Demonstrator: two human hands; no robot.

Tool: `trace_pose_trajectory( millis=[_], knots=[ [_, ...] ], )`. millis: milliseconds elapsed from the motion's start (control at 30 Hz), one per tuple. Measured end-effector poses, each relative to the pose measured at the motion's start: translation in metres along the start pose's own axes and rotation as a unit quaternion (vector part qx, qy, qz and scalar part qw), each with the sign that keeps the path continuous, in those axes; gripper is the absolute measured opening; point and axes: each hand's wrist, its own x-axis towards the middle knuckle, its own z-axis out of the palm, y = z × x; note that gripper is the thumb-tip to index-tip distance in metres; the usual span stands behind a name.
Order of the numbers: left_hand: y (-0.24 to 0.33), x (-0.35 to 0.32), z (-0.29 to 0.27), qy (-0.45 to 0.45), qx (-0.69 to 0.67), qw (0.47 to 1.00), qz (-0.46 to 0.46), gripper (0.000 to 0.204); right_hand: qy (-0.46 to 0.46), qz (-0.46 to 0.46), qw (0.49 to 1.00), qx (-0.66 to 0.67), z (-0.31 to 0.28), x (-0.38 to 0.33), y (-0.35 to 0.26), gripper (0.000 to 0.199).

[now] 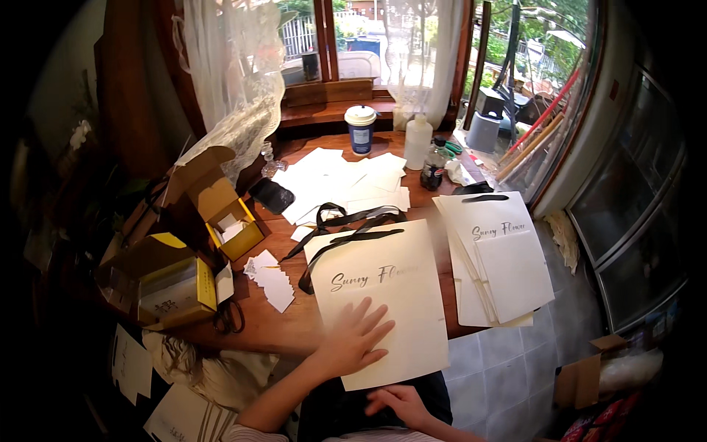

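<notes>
A cream paper gift bag (383, 309) with dark script lettering and black ribbon handles (353, 219) lies flat at the table's front edge, its lower end reaching over my lap. My left hand (355, 337) rests on its front, palm down with the fingers spread. Just below the bag's bottom edge is my right hand (401, 404), fingers loosely bent and slightly blurred, with nothing seen in them. To the right lies a stack of similar cream bags (508, 272), some overlapping the table edge.
White paper sheets (317, 184) cover the table's middle. Nearby are a lidded cup (360, 132), a white plastic bottle (417, 144), a dark drink bottle (433, 171), a phone (272, 196), small white cards (271, 283) and yellow boxes (177, 291). More bags (184, 416) lie lower left.
</notes>
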Motion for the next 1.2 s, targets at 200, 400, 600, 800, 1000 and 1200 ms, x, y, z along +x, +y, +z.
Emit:
trace_pose_trajectory(
  millis=[200,400,600,800,1000,1200],
  knots=[
    [-0.007,-0.016,0.004,0.042,-0.067,0.997,0.003,0.05,0.147,-0.098,0.92,-0.351,0.0,-0.049,-0.059,0.019],
    [-0.03,-0.055,-0.038,0.297,-0.116,0.946,-0.058,0.019,0.285,-0.45,0.744,-0.404,0.01,-0.037,-0.081,0.008],
    [-0.137,-0.193,-0.165,0.391,0.22,0.844,-0.293,0.021,0.212,-0.435,0.756,-0.441,0.005,-0.04,-0.075,0.01],
    [-0.201,-0.244,-0.2,0.084,0.266,0.904,-0.324,0.047,0.201,-0.481,0.731,-0.44,0.015,-0.026,-0.079,0.017],
    [-0.199,-0.255,-0.211,0.138,0.275,0.921,-0.238,0.019,0.155,-0.501,0.734,-0.432,0.023,-0.023,-0.083,0.017],
    [-0.075,-0.207,-0.225,0.394,0.119,0.887,-0.207,0.011,0.171,-0.431,0.803,-0.373,0.002,-0.043,-0.096,0.03]
  ],
)
